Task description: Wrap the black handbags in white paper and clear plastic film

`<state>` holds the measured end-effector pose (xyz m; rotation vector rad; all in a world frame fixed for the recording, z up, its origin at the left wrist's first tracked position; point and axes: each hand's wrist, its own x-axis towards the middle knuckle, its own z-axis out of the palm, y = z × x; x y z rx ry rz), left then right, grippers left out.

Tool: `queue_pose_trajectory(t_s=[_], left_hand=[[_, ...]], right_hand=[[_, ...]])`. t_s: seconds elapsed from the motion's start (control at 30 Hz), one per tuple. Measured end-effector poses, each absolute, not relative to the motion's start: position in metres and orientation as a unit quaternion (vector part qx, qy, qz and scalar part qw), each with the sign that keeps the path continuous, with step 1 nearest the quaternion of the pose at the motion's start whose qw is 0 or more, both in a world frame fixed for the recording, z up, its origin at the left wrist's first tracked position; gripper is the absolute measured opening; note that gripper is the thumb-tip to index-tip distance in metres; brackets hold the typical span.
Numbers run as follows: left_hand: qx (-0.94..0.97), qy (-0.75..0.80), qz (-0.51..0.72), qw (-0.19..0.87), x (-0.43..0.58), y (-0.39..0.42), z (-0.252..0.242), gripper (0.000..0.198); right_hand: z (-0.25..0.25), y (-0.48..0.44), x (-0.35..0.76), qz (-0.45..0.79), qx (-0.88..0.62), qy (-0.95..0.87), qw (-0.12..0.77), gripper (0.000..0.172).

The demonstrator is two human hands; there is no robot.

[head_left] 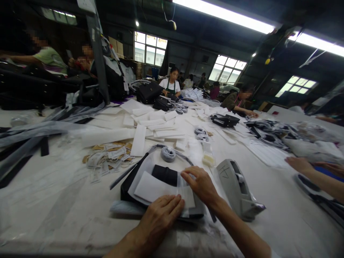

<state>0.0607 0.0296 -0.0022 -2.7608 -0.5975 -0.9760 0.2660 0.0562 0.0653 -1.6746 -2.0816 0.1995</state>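
A black handbag [126,186] lies in front of me on the table, partly covered by translucent wrapping. On it rests a white foam sheet [153,188], beside a bare black patch of the bag. My left hand [163,211] lies flat on the sheet's near edge, fingers stretched out. At the sheet's right end is my right hand [200,182], its fingers bent together over a clear, tape-like strip; whether they grip it is hidden. The bag's strap, with a grey wrapped coil [168,154], lies at the far side.
A grey tape dispenser [235,190] stands right of the bag. Paper tags with strings [107,157] are heaped at left, and white sheets [158,125] are scattered beyond. Another person's hands [301,165] reach in at right. More people sit around the table near black bags [225,120].
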Motion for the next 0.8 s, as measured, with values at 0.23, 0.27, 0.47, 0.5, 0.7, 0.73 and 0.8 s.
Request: queue_pose_trajectory(t_s=[0.23,0.27,0.47,0.5,0.7,0.73,0.8], left_hand=[[-0.899,-0.220,-0.366,0.102,0.065,0.030,-0.019,0.044],[-0.895,-0.222,-0.375,0.099,0.066,0.030,-0.020,0.045],[-0.924,-0.199,-0.315,0.085,0.060,0.030,-0.009,0.043],[-0.926,-0.198,-0.311,0.083,0.059,0.030,-0.007,0.042],[-0.932,-0.188,-0.300,0.078,0.057,0.028,-0.003,0.042],[-0.932,-0.188,-0.300,0.073,0.057,0.028,-0.003,0.042],[-0.932,-0.193,-0.300,0.059,0.056,0.027,-0.001,0.042]], right_hand=[[0.049,0.114,0.260,0.099,-0.579,-0.800,0.121,0.024],[0.045,0.111,0.262,0.087,-0.581,-0.800,0.119,0.030],[0.037,0.101,0.275,0.051,-0.589,-0.794,0.145,0.034],[0.039,0.099,0.278,0.056,-0.587,-0.793,0.153,0.033],[0.066,0.027,0.293,0.020,-0.509,-0.805,0.304,0.018],[0.070,0.005,0.293,0.015,-0.469,-0.824,0.318,0.014],[0.069,-0.040,0.292,0.022,-0.397,-0.871,0.288,0.008]])
